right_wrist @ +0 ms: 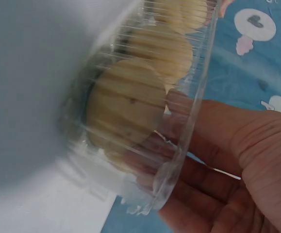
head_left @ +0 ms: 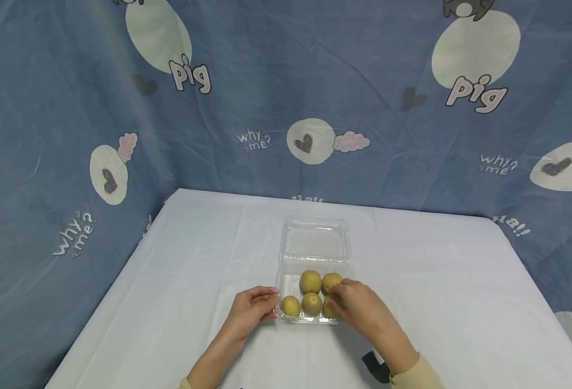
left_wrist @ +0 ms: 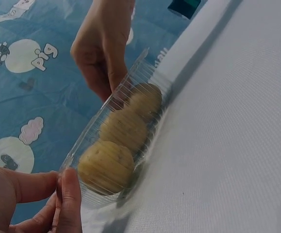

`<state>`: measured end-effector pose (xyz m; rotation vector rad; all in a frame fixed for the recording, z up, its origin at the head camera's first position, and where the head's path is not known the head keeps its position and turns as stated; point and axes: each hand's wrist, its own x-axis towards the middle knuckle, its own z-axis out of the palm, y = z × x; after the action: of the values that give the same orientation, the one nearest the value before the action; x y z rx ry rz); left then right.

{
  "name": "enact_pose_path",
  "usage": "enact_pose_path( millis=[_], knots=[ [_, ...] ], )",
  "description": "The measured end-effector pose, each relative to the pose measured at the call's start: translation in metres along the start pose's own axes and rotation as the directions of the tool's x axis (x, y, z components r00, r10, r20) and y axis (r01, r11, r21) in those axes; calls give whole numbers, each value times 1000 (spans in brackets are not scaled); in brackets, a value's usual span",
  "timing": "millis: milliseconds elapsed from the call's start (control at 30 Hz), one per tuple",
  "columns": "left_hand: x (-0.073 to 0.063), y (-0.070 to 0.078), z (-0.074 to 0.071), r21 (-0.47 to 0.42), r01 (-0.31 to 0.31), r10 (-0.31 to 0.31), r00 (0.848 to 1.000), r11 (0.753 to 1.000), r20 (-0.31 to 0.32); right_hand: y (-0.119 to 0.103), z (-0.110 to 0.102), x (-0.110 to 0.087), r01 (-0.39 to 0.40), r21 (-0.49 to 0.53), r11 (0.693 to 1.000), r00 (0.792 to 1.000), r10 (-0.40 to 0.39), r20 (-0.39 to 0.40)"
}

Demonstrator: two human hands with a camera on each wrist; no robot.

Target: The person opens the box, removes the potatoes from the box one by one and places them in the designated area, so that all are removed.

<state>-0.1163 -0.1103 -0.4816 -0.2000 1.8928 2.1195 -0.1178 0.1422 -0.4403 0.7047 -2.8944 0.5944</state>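
Note:
A clear plastic clamshell box (head_left: 285,280) lies on the table with its lid (head_left: 313,237) folded back. Inside sit several round, yellow-brown potatoes (head_left: 311,281), some in a row along the front wall. My left hand (head_left: 254,309) pinches the box's left rim between thumb and fingers, also visible in the left wrist view. From the right, my right hand (head_left: 361,309) reaches over the rim, its thumb and fingers curled at the front-right potato (right_wrist: 125,104). In the right wrist view, these fingertips show through the ribbed wall; the head view hides part of this potato behind them.
A white cloth (head_left: 208,243) covers the table. Blue printed fabric (head_left: 266,81) hangs behind it and along the left side. Near my right wrist, a dark curved shape (head_left: 376,368) shows at the table's front.

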Motion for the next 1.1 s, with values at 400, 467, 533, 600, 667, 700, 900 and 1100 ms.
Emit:
enact_pose_path(
  millis=[400,467,533,600,667,700,900,1100],
  knots=[
    [1,0,1,-12,-4,3,1000,1000,-8,-3,-5,8,-102,82,991,985,89,148],
    [1,-1,1,-13,0,0,1000,1000,-10,-4,-6,8,-110,101,989,980,90,180],
    [1,-2,2,-11,1,-1,1000,1000,-19,-4,-6,9,-114,115,987,975,89,205],
    [1,-2,2,-9,1,-2,1000,1000,-30,-5,-6,9,-108,121,987,973,80,216],
    [1,-2,3,-4,0,-1,999,1000,-38,-5,-5,10,-110,126,986,970,79,229],
    [1,-2,3,-3,0,0,999,1000,-41,-5,-5,10,-109,126,986,969,78,233],
    [1,-3,3,-9,-2,2,999,1000,-42,-4,-5,12,-102,149,984,958,57,282],
    [0,-3,3,-18,-6,5,999,1000,-34,2,-8,12,-72,226,971,938,-12,348]
  ],
)
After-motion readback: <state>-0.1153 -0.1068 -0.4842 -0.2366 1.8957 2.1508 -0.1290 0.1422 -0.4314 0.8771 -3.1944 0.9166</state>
